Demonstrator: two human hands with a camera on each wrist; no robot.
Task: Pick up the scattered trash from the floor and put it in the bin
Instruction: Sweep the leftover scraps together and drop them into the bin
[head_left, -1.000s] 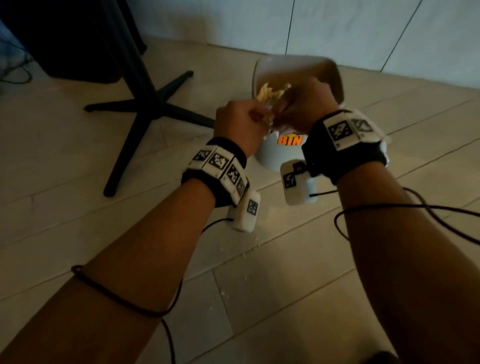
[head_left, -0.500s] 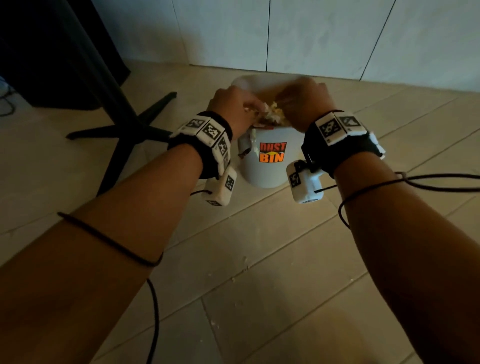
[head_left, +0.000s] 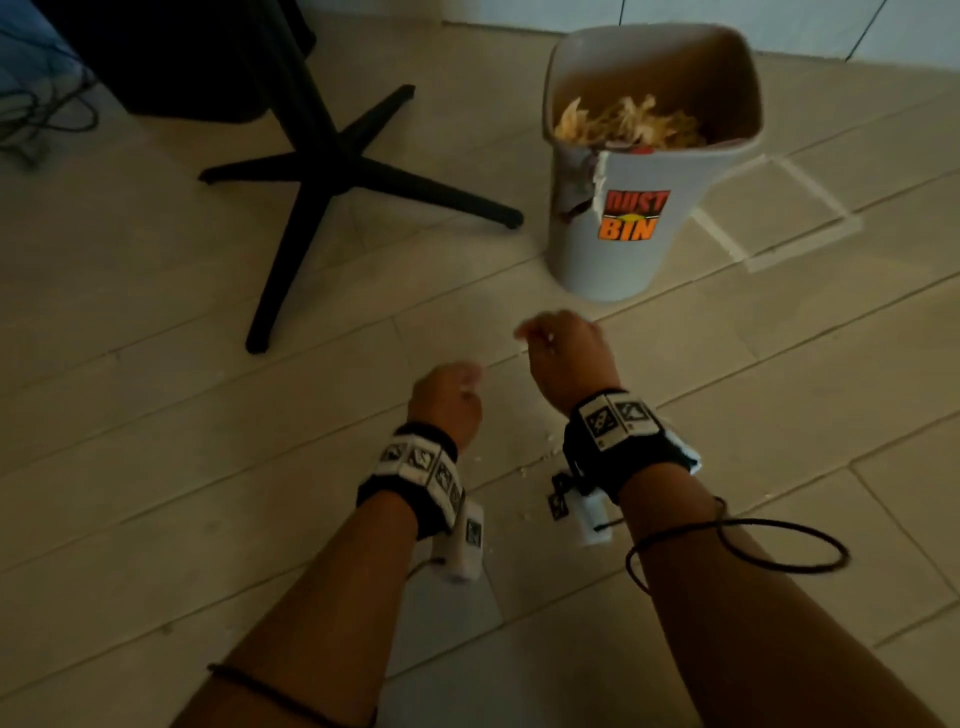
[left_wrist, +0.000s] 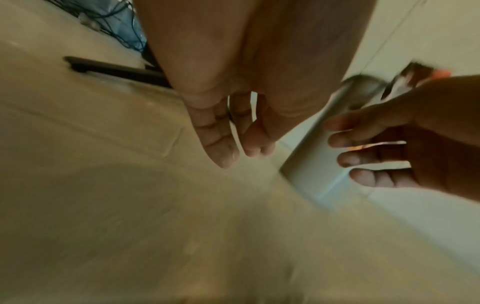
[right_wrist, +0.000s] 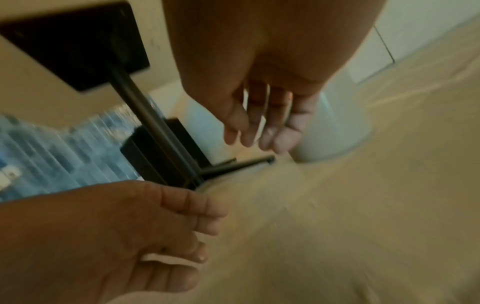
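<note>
Both hands hang low over the floor with nothing in them. In the wrist views the left hand (head_left: 445, 400) shows loose, nearly straight fingers (left_wrist: 221, 142), and the right hand (head_left: 567, 358) likewise spreads relaxed fingers (right_wrist: 272, 127) above the tiles.

The bin (head_left: 639, 218) stands upright at about one o'clock from the hands, well apart from them, and the right hand is the nearer of the two. Inside it lies a heap of pale shredded trash (head_left: 628, 127), reaching close to the rim.

What seems left to gather is a thin scatter of white crumbs (head_left: 545, 457) on the floor. It lies near the right wrist, at about five o'clock from the left hand and six o'clock from the right, so behind both sets of fingers. The specks trail loosely from about seven to one o'clock along a tile joint. Either hand would probably have to draw back toward the body to reach them; the right wrist is closest.

The crumbs are tiny and the light is dim, so their material cannot be told. The forearms and wrist bands may hide more. Both wrist views are blurred and show no crumbs. A black table base (head_left: 332, 171) stands at about eleven o'clock.
</note>
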